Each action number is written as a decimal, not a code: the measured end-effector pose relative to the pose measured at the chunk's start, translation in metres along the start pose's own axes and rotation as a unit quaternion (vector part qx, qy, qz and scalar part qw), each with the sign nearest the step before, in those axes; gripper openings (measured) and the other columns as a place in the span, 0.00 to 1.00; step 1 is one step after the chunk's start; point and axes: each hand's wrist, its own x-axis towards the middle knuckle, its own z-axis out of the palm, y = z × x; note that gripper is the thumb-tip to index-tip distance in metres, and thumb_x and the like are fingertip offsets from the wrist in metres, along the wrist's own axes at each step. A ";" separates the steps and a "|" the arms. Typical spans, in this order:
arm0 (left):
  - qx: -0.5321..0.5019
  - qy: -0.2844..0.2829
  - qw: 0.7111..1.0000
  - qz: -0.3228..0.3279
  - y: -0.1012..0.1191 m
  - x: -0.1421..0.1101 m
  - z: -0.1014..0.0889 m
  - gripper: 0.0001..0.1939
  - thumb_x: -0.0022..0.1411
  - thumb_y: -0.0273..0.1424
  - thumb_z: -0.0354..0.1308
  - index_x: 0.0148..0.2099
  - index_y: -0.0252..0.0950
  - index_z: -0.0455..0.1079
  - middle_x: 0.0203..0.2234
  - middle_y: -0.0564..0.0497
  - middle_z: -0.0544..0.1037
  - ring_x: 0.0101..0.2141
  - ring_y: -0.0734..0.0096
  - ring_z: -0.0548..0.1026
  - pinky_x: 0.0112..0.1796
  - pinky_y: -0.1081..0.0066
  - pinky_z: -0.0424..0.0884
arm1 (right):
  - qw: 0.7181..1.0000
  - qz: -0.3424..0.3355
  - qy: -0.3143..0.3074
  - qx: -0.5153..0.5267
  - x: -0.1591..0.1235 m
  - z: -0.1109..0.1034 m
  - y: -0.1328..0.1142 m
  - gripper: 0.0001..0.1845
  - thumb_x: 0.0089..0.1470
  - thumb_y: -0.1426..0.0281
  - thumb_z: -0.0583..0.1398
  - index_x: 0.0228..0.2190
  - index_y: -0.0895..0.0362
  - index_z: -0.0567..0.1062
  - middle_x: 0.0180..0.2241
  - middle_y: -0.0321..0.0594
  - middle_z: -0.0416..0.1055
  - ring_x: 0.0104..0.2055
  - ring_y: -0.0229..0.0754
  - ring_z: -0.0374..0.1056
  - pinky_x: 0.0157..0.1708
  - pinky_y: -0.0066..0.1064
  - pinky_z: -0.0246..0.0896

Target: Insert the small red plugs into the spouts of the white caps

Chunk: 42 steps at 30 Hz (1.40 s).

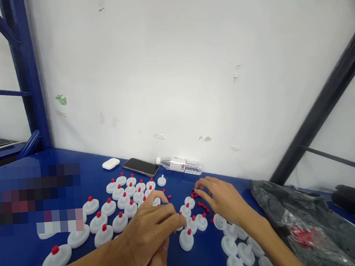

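My left hand rests low on the blue table, fingers curled and pinched toward a white cap with a red plug; what sits between the fingertips is hidden. My right hand reaches over a small scatter of loose red plugs, fingertips bent down and pinching at them. Rows of white caps with red plugs lie to the left. Plain white caps without plugs lie under my right forearm.
A phone, a white earbud case and a water bottle on its side lie along the white wall. A dark plastic bag with red plugs inside sits at the right. Blue rack posts stand left and right.
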 end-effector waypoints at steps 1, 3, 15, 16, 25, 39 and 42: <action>-0.001 -0.005 1.000 0.003 -0.001 0.000 0.000 0.15 0.73 0.29 0.36 0.49 0.36 0.64 0.26 0.50 0.74 0.23 0.66 0.69 0.35 0.57 0.66 | 1.000 -0.021 0.006 0.012 0.000 0.002 -0.004 0.11 0.73 0.64 0.53 0.48 0.49 0.75 0.46 0.36 0.77 0.48 0.45 0.73 0.46 0.38 0.63; -0.002 -0.007 1.000 0.017 -0.003 0.000 0.001 0.25 0.76 0.40 0.26 0.47 0.37 0.63 0.23 0.52 0.72 0.20 0.68 0.65 0.33 0.58 0.65 | 0.997 -0.060 0.024 0.040 0.000 0.006 -0.010 0.13 0.74 0.63 0.51 0.49 0.49 0.74 0.49 0.37 0.76 0.52 0.44 0.70 0.53 0.38 0.61; 0.028 -0.073 0.997 0.021 0.010 -0.008 0.006 0.17 0.72 0.22 0.38 0.39 0.38 0.68 0.18 0.58 0.67 0.16 0.72 0.63 0.58 0.61 0.67 | 0.994 -0.110 0.007 -0.013 0.082 0.016 -0.049 0.17 0.70 0.63 0.58 0.55 0.56 0.75 0.43 0.46 0.83 0.49 0.55 0.77 0.50 0.42 0.63; 0.039 -0.080 0.996 0.022 0.011 -0.007 0.005 0.16 0.70 0.20 0.40 0.38 0.38 0.67 0.18 0.57 0.67 0.17 0.72 0.64 0.58 0.62 0.67 | 0.993 -0.115 0.003 -0.016 0.090 0.018 -0.053 0.15 0.69 0.63 0.60 0.52 0.55 0.78 0.42 0.44 0.83 0.48 0.54 0.77 0.49 0.40 0.63; 0.085 0.098 0.990 -0.060 -0.005 0.005 0.001 0.13 0.56 0.20 0.50 0.42 0.36 0.68 0.29 0.50 0.73 0.32 0.61 0.69 0.39 0.56 0.63 | 0.995 -0.091 0.051 -0.001 0.086 0.007 -0.053 0.10 0.67 0.67 0.59 0.37 0.51 0.82 0.34 0.37 0.83 0.38 0.46 0.77 0.38 0.33 0.60; 0.121 0.107 0.978 -0.132 -0.025 0.006 -0.003 0.15 0.58 0.17 0.48 0.42 0.37 0.69 0.33 0.49 0.75 0.37 0.58 0.67 0.40 0.55 0.60 | 0.986 -0.077 -0.064 0.136 0.064 0.001 -0.034 0.15 0.65 0.57 0.60 0.37 0.52 0.82 0.30 0.36 0.82 0.33 0.43 0.77 0.34 0.32 0.63; 0.129 0.100 0.975 -0.148 -0.026 0.006 -0.004 0.14 0.59 0.17 0.48 0.41 0.36 0.70 0.33 0.49 0.75 0.38 0.57 0.67 0.40 0.55 0.60 | 0.973 -0.088 -0.105 0.183 0.061 -0.002 -0.032 0.13 0.59 0.55 0.66 0.37 0.51 0.82 0.29 0.32 0.82 0.31 0.41 0.77 0.33 0.29 0.65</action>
